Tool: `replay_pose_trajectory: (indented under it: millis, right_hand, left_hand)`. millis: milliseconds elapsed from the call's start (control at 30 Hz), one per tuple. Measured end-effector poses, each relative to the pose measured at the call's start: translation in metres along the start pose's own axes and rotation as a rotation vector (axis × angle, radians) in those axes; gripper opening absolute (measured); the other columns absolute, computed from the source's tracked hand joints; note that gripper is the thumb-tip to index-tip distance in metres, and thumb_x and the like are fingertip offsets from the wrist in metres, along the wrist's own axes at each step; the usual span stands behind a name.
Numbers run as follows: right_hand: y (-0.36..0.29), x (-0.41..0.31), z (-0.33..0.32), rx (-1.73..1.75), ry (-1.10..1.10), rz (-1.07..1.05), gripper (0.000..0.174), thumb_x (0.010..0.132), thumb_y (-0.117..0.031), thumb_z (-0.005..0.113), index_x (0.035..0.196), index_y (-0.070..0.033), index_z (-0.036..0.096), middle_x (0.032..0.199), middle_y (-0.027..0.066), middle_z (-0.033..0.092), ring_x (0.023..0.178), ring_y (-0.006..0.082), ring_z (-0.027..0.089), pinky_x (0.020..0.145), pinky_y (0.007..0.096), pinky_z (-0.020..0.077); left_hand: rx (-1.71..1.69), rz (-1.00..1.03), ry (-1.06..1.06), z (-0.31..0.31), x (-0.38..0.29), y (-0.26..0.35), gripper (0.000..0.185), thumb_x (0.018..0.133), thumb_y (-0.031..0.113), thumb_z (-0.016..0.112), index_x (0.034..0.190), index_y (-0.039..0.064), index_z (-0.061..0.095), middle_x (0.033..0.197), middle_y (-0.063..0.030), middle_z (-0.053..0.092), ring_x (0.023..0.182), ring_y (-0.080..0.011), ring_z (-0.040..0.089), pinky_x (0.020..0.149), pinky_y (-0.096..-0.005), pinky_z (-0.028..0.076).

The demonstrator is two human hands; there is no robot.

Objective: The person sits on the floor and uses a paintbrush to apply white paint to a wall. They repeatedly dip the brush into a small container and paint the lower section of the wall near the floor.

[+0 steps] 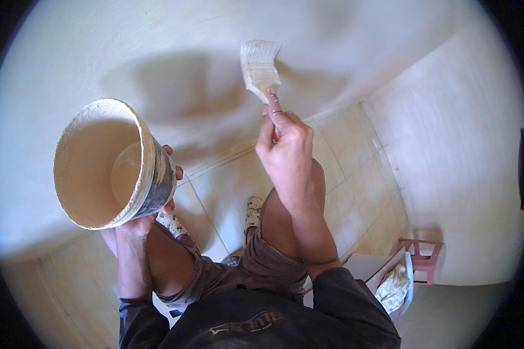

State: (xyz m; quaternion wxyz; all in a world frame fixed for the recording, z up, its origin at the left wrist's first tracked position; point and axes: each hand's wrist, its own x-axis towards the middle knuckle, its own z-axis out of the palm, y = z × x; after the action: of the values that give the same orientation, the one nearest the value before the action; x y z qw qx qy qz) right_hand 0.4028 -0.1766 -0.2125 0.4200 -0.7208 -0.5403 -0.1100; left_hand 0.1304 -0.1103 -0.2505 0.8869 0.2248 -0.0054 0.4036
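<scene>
My right hand (288,135) grips the handle of a wide flat paintbrush (262,65), whose bristles are coated in off-white paint and lie at the pale wall (227,26); whether they touch it is hard to tell. On the left, my left hand (157,209) supports a paint bucket (159,174) from below and behind, its fingers showing past the far side. The bucket is tilted so its inside faces me, its rim and walls caked with cream paint. A smooth pool of paint appears low inside.
Cream floor tiles (227,187) run along the wall's foot. A second wall (454,152) meets it at a corner on the right. At lower right stand a reddish plastic stool (428,261) and a container with a crumpled whitish cloth or bag (393,288). A dark object hangs at the far right edge.
</scene>
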Motion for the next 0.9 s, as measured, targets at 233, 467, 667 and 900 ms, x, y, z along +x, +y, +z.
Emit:
replay_pose_trajectory:
  millis: [233,467,667,900]
  right_hand:
    - [0.015,-0.02,0.003,-0.009,-0.131,-0.014,0.037,0.091,-0.003,0.066,0.127,0.0,0.072,0.073,0.0227,0.066,0.059,0.0345,0.067,0.056,0.0439,0.0538]
    - [0.003,-0.015,-0.054,0.148,-0.006,0.026,0.036,0.093,-0.001,0.067,0.127,-0.011,0.076,0.076,0.0198,0.07,0.059,0.0269,0.068,0.054,0.0365,0.0515]
    - [-0.002,0.023,-0.061,0.119,0.195,-0.045,0.042,0.092,0.003,0.066,0.132,-0.009,0.072,0.081,0.0163,0.073,0.059,0.0247,0.068,0.053,0.0373,0.052]
    - [0.013,0.005,-0.011,0.069,0.097,-0.033,0.053,0.091,0.003,0.067,0.143,-0.005,0.063,0.072,0.0147,0.06,0.056,0.0292,0.065,0.052,0.0418,0.053]
  left_hand:
    - [-0.04,-0.017,0.039,0.004,0.0,-0.006,0.089,0.097,0.063,0.058,0.159,0.006,0.03,0.154,-0.033,0.035,0.125,-0.0535,0.049,0.068,-0.0551,0.068]
    - [-0.027,-0.025,-0.007,0.003,0.0,-0.008,0.093,0.095,0.07,0.054,0.159,0.006,0.032,0.152,-0.0325,0.04,0.124,-0.0551,0.053,0.067,-0.0568,0.067]
    - [-0.058,-0.058,-0.019,0.008,-0.001,-0.012,0.076,0.098,0.06,0.058,0.156,0.014,0.042,0.156,-0.0288,0.036,0.128,-0.0541,0.046,0.067,-0.0552,0.066]
    - [-0.066,-0.062,-0.051,0.003,0.005,-0.008,0.072,0.101,0.046,0.061,0.158,0.01,0.036,0.152,-0.0267,0.031,0.127,-0.0485,0.04,0.072,-0.0568,0.067]
